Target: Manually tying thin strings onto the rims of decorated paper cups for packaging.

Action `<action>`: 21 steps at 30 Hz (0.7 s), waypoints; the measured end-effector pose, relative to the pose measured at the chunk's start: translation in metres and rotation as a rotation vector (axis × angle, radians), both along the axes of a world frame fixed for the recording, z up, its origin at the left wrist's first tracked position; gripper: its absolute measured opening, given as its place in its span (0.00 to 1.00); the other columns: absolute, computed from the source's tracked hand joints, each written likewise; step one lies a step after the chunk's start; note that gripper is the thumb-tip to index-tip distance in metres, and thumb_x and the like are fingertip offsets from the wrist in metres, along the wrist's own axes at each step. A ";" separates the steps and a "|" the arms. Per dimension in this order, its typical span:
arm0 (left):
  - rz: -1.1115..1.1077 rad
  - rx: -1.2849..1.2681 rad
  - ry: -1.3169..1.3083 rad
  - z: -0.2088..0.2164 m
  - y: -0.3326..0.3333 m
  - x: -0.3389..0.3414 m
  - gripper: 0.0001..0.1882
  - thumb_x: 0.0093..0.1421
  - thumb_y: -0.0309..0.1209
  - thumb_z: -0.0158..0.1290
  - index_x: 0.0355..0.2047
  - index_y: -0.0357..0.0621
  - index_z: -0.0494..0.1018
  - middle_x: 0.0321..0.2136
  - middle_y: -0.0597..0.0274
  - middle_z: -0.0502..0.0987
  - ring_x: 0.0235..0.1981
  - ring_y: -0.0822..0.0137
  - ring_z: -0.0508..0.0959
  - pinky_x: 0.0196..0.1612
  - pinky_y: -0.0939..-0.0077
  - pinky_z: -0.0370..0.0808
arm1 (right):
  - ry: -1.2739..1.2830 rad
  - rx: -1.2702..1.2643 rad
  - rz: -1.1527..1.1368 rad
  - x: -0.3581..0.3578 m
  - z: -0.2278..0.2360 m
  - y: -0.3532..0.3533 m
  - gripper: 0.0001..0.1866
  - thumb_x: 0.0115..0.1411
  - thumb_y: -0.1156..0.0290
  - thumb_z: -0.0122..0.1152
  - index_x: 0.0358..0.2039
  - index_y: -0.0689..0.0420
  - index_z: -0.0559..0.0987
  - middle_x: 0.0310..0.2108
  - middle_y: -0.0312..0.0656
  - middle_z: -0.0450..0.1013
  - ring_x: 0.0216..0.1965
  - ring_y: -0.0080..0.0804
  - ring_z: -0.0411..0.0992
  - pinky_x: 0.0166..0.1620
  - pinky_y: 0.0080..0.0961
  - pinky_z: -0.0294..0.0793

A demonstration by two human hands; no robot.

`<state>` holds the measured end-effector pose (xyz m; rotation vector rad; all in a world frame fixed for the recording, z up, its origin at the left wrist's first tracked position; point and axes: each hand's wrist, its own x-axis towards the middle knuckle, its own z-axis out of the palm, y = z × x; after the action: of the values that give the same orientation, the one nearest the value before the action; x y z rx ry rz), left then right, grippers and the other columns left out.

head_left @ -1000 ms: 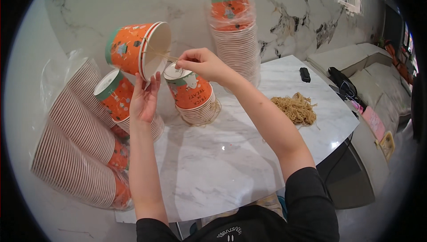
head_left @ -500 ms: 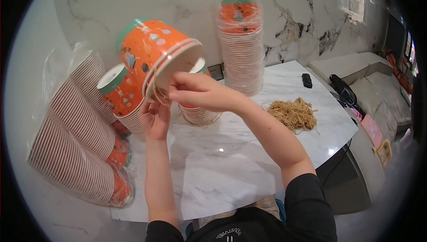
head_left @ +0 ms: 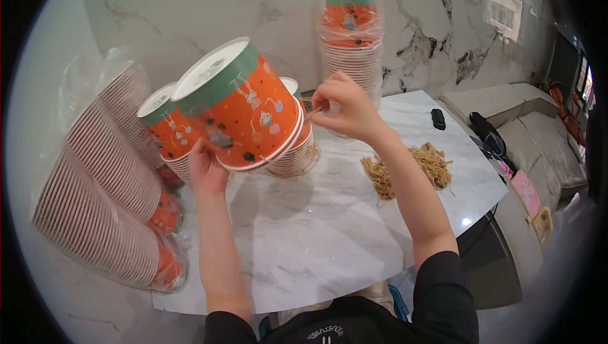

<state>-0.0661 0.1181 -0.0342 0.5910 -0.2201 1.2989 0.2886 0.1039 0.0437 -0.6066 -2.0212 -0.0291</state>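
Note:
My left hand (head_left: pixel 209 165) grips the side of an orange paper tub (head_left: pixel 253 106) with a green band, held tilted with its white base up and its rim down to the right. Two rims show close together, so a second tub seems nested inside. To the right of the rim, my right hand (head_left: pixel 349 108) pinches a thin tan strand (head_left: pixel 312 113) that stretches to the rim; it looks like a rubber band. Behind the tub stand two upturned stacks of like tubs, the left stack (head_left: pixel 166 122) and the middle stack (head_left: pixel 292 157), the latter with tan loops around its rims.
A tan pile of thin loops (head_left: pixel 430 167) lies on the marble table (head_left: pixel 316 249). Plastic-wrapped tub stacks lean at the left (head_left: pixel 95 217), and another wrapped stack (head_left: pixel 351 40) stands at the back. A small black object (head_left: pixel 437 118) lies near the far right edge, beside a sofa (head_left: pixel 538 129).
The tub has turned so its base shows and its opening faces away. My right hand has moved right from the opening, drawing the strand outward; my left hand has shifted to the tub's side.

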 end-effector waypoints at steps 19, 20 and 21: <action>0.623 -0.427 0.651 0.036 0.126 0.054 0.22 0.72 0.31 0.47 0.63 0.33 0.69 0.64 0.51 0.71 0.65 0.58 0.71 0.67 0.63 0.69 | -0.017 -0.397 -0.550 -0.034 -0.041 0.109 0.17 0.70 0.63 0.49 0.54 0.53 0.79 0.44 0.49 0.81 0.48 0.54 0.77 0.49 0.48 0.77; 0.625 -0.430 0.650 0.039 0.119 0.057 0.22 0.72 0.31 0.47 0.63 0.33 0.69 0.64 0.51 0.71 0.65 0.58 0.71 0.67 0.63 0.69 | -0.031 -0.464 -0.514 -0.033 -0.044 0.109 0.19 0.69 0.66 0.48 0.56 0.54 0.78 0.45 0.52 0.80 0.50 0.55 0.77 0.50 0.48 0.77; 0.683 -0.414 0.802 0.038 0.111 0.066 0.27 0.71 0.39 0.50 0.65 0.36 0.68 0.66 0.51 0.69 0.68 0.58 0.65 0.68 0.64 0.65 | -0.034 -0.465 -0.529 -0.021 -0.058 0.116 0.19 0.69 0.66 0.48 0.56 0.54 0.78 0.45 0.52 0.80 0.50 0.55 0.77 0.50 0.48 0.77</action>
<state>-0.0004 0.2293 0.0039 0.8095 0.9640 1.5781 0.2678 0.2197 -0.0141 -1.4301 -1.8515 0.1183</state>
